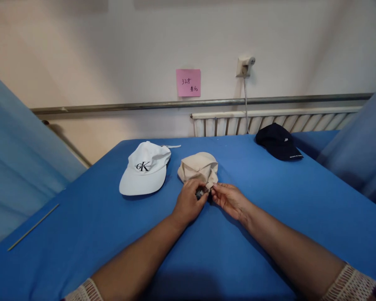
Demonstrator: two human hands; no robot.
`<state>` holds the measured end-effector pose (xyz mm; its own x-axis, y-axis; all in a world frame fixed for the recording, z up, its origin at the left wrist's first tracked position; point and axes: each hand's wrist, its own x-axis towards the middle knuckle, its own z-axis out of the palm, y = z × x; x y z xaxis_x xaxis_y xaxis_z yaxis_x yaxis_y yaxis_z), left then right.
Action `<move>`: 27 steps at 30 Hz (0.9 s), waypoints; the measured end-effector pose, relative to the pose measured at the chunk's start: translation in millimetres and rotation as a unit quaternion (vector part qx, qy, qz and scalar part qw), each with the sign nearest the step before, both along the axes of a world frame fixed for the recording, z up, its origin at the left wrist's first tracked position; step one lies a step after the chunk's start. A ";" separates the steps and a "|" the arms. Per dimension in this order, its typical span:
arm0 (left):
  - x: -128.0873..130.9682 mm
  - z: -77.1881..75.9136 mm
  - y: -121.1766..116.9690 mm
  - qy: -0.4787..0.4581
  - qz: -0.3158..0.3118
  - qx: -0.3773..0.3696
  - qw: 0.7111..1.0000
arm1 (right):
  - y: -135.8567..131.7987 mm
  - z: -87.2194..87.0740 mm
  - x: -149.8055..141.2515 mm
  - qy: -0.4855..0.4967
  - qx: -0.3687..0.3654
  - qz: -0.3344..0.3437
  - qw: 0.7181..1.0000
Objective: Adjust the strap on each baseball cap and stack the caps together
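A beige baseball cap (198, 165) lies in the middle of the blue-covered surface, its back strap side toward me. My left hand (189, 200) is closed on the near edge of this cap, at the strap. The fingers of my right hand (230, 200) pinch the strap end (209, 185) just to the right. Something dark and grey shows between my left thumb and fingers; I cannot make out whether it is a buckle. Left of the beige one sits a white baseball cap (144, 169) with black letters on its front, its strap sticking out behind.
A dark navy cap (277, 142) rests at the back right. A thin stick (33, 227) lies near the left edge of the blue sheet (188, 259). Behind are a metal rail (138, 106), a radiator (275, 119) and a plugged socket (245, 67). Blue curtains (19, 163) hang at both sides.
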<state>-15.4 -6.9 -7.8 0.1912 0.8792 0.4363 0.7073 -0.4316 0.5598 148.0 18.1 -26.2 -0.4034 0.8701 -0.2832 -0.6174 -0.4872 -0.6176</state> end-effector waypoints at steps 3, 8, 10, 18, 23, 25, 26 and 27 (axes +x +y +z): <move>1.4 -1.2 -0.6 -0.005 0.004 -0.006 1.000 | -0.4 -3.0 -0.3 0.026 -0.042 0.014 0.999; 3.3 -3.0 -0.7 -0.004 0.010 -0.016 1.000 | -2.5 -5.7 -3.8 -0.008 -0.031 -0.039 0.999; 3.6 -3.5 -0.2 -0.005 -0.001 -0.022 1.000 | -4.8 -4.7 -6.1 -0.042 -0.017 -0.071 0.996; 2.5 -7.8 4.3 -0.021 -0.010 -0.053 0.998 | -13.9 2.8 -11.2 -0.126 0.004 -0.117 0.985; 1.4 -11.4 6.4 -0.094 -0.011 -0.058 0.994 | -20.6 3.5 -14.1 -0.133 0.043 -0.105 0.985; 2.0 -11.0 6.3 -0.122 -0.026 -0.067 0.990 | -20.0 2.8 -14.7 -0.164 0.047 -0.116 0.978; 2.5 -10.6 6.2 -0.127 -0.032 -0.072 0.989 | -19.0 2.3 -14.8 -0.182 0.051 -0.122 0.974; 3.0 -10.2 6.0 -0.127 -0.035 -0.076 0.988 | -17.8 1.7 -14.8 -0.196 0.057 -0.127 0.971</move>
